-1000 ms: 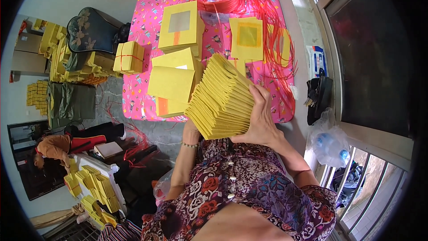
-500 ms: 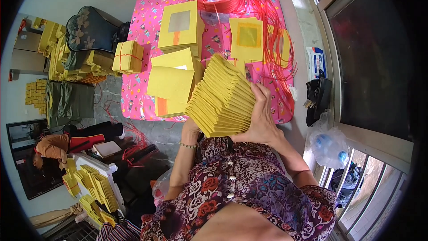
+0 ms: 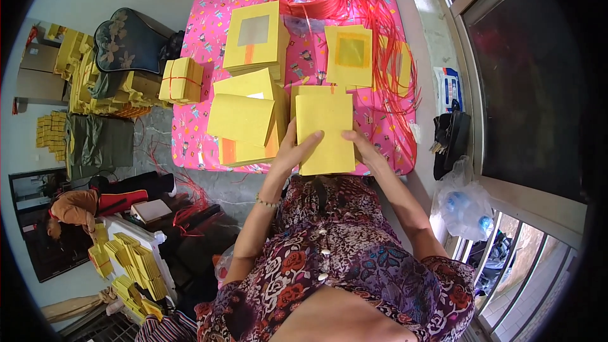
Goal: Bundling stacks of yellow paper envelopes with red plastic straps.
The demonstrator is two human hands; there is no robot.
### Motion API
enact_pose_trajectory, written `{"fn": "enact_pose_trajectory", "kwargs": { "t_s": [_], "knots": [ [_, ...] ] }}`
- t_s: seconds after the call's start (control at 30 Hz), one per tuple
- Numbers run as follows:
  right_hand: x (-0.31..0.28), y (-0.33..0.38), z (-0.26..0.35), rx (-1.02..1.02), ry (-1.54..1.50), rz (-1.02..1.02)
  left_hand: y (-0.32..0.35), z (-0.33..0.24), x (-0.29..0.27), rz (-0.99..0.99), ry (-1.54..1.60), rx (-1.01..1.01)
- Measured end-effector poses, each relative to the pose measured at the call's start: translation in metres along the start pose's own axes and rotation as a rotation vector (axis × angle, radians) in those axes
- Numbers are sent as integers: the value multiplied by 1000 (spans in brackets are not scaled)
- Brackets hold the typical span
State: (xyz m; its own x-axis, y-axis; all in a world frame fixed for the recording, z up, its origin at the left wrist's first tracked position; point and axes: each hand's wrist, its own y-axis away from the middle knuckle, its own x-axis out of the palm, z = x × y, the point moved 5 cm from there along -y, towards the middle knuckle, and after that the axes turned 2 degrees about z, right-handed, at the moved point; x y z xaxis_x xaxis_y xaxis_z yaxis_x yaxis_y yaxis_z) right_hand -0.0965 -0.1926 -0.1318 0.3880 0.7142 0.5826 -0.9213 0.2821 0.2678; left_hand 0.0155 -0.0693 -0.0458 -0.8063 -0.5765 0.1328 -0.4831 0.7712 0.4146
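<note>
A stack of yellow paper lies level at the near edge of the pink table, its top sheet blank. My left hand grips its left side, with the thumb laid on the top sheet. On the other side my right hand closes round the right edge, thumb on top. The fingers under the stack are hidden. Just left of it sits a pile of yellow paper with crooked upper sheets. Beyond that stands a taller pile bearing a silver square and an orange strip.
A coil of red plastic strapping trails strands down the pink cloth's right side. More yellow sheets lie near them. A tied yellow bundle sits at the left edge. Another person is at the lower left by more stacks.
The stack was fanned out and tilted in my hands; now it is squared up and flat. My hands have shifted to grip its two sides.
</note>
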Motion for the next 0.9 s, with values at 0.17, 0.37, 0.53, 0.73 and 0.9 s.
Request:
{"fn": "enact_pose_trajectory", "kwargs": {
  "t_s": [0.17,0.37,0.53,0.73,0.9],
  "knots": [
    [-6,-10,0,43,34,-33,-23,24,-11,-50,83,-22],
    [-17,-7,8,246,108,-54,-43,37,-11,-23,160,-12],
    [-13,-1,15,167,365,-31,-39,44,-9,-42,123,9],
    [-33,-16,-26,2,93,-128,-37,33,1,-35,256,78],
    [6,-12,-3,-58,-174,-122,-34,31,5,45,467,62]
  ]
}}
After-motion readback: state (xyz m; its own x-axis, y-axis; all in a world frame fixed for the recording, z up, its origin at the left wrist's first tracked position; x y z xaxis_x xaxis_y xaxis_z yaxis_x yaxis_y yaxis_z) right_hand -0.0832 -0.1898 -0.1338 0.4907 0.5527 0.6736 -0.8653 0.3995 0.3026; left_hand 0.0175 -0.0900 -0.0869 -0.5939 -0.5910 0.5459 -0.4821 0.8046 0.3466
